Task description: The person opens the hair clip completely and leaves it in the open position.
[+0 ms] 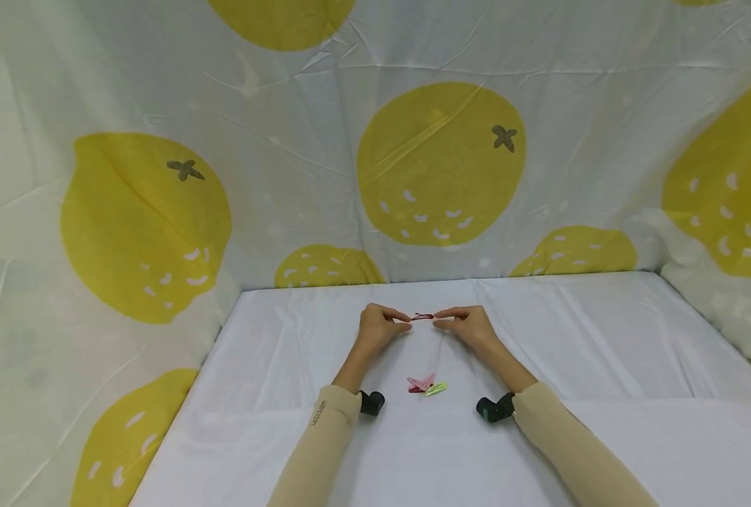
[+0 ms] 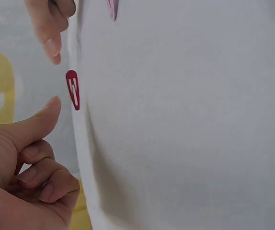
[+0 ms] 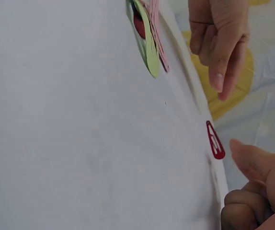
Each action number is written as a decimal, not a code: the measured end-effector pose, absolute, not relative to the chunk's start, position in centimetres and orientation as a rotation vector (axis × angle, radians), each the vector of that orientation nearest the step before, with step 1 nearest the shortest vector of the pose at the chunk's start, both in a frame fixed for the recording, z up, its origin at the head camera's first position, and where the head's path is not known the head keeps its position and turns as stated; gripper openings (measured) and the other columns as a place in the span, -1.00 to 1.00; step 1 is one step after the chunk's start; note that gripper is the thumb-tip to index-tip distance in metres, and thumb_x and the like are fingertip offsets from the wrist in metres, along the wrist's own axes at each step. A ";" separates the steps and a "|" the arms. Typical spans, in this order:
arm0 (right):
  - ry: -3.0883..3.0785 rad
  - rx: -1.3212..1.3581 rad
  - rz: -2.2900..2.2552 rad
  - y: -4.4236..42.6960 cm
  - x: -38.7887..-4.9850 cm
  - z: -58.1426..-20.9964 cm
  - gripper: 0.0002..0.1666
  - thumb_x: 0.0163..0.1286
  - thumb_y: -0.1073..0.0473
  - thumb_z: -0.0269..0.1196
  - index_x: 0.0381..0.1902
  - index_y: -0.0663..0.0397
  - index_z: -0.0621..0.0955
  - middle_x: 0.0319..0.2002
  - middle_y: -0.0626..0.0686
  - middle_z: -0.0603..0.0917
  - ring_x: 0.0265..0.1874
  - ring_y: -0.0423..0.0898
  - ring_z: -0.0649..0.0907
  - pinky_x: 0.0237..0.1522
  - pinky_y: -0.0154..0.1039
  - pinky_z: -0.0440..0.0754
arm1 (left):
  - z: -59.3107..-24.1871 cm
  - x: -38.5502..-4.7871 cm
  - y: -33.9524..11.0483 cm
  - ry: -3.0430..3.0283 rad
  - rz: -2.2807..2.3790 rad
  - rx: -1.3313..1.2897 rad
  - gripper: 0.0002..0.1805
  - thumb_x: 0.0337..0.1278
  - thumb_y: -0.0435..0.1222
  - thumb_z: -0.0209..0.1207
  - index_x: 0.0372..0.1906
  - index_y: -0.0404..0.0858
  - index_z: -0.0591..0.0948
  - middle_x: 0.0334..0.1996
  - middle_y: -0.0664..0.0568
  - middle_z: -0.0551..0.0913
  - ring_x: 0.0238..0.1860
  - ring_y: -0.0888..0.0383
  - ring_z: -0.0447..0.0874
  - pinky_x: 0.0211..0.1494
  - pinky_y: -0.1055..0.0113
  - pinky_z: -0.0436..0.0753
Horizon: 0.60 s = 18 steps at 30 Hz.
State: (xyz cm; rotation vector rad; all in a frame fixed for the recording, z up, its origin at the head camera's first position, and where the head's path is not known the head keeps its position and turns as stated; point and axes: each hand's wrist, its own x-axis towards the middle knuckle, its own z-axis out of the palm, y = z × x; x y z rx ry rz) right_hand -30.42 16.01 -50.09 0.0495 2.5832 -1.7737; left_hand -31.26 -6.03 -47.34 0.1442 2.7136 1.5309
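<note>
A red snap hair clip (image 1: 423,317) lies on the white cloth between the two hands. Its narrow end points to the left hand (image 1: 378,327), its wide end to the right hand (image 1: 469,327). On each hand, thumb and forefinger reach toward the clip with a gap between them. Both wrist views show the red clip (image 2: 73,90) with its slotted middle, apart from the fingertips. The left thumb (image 2: 44,120) is beside the narrow end. In the right wrist view the right thumb (image 3: 252,155) stands near the wide end.
Nearer the body, a small pile holds a pink hair clip (image 1: 423,381), a light green hair clip (image 1: 435,389) and some red beneath. White cloth (image 1: 604,338) covers the table. A lemon-print curtain (image 1: 287,141) hangs behind and at the sides.
</note>
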 end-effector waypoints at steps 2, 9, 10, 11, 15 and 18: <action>2.559 0.062 -1.744 16.5 -29.6 -49.7 -0.69 0.24 0.07 0.53 -0.08 0.06 0.84 -0.67 -0.17 0.39 -0.49 -0.19 0.29 -0.48 -0.33 0.19 | -46.7 -30.3 -6.5 2.677 1.501 0.168 -0.90 -0.01 -0.39 0.54 -0.33 -0.27 0.87 -0.69 0.13 0.49 -0.53 0.23 0.32 -0.48 0.42 0.27; 2.517 0.022 -1.621 17.3 -25.8 -48.7 -0.66 0.23 -0.01 0.54 -0.06 -0.05 0.84 -0.22 -0.11 0.76 -0.21 -0.12 0.44 -0.22 -0.27 0.36 | -45.2 -27.1 -7.0 2.569 1.303 0.285 -0.85 -0.09 -0.36 0.59 -0.33 -0.22 0.88 -0.57 0.12 0.59 -0.47 0.22 0.35 -0.42 0.40 0.30; 2.510 -0.003 -1.609 17.3 -25.3 -48.7 -0.65 0.23 -0.02 0.54 -0.05 -0.05 0.84 -0.29 -0.09 0.74 -0.25 -0.13 0.44 -0.23 -0.28 0.36 | -45.2 -26.7 -7.0 2.561 1.286 0.290 -0.84 -0.11 -0.37 0.59 -0.33 -0.22 0.88 -0.57 0.13 0.59 -0.47 0.22 0.36 -0.41 0.40 0.30; 2.496 -0.034 -1.607 17.2 -24.9 -48.7 -0.63 0.22 -0.02 0.54 -0.04 -0.03 0.83 -0.38 -0.08 0.71 -0.31 -0.14 0.43 -0.27 -0.30 0.35 | -45.3 -26.4 -7.0 2.557 1.270 0.289 -0.83 -0.13 -0.38 0.60 -0.34 -0.23 0.88 -0.58 0.13 0.58 -0.47 0.22 0.36 -0.41 0.39 0.31; 2.459 -0.182 -1.587 16.7 -23.5 -49.3 -0.63 0.21 0.05 0.55 -0.05 0.05 0.83 -0.66 -0.13 0.37 -0.56 -0.22 0.31 -0.48 -0.36 0.24 | -45.9 -25.6 -7.0 2.546 1.233 0.317 -0.82 -0.20 -0.44 0.60 -0.37 -0.28 0.86 -0.66 0.12 0.46 -0.50 0.21 0.35 -0.44 0.39 0.29; 2.466 -0.266 -1.564 16.3 -23.2 -49.7 -0.68 0.20 0.10 0.55 -0.10 0.08 0.83 -0.71 -0.15 0.33 -0.65 -0.26 0.26 -0.56 -0.40 0.19 | -46.3 -25.3 -6.9 2.537 1.228 0.359 -0.83 -0.23 -0.46 0.59 -0.41 -0.31 0.84 -0.70 0.14 0.40 -0.54 0.23 0.32 -0.47 0.40 0.27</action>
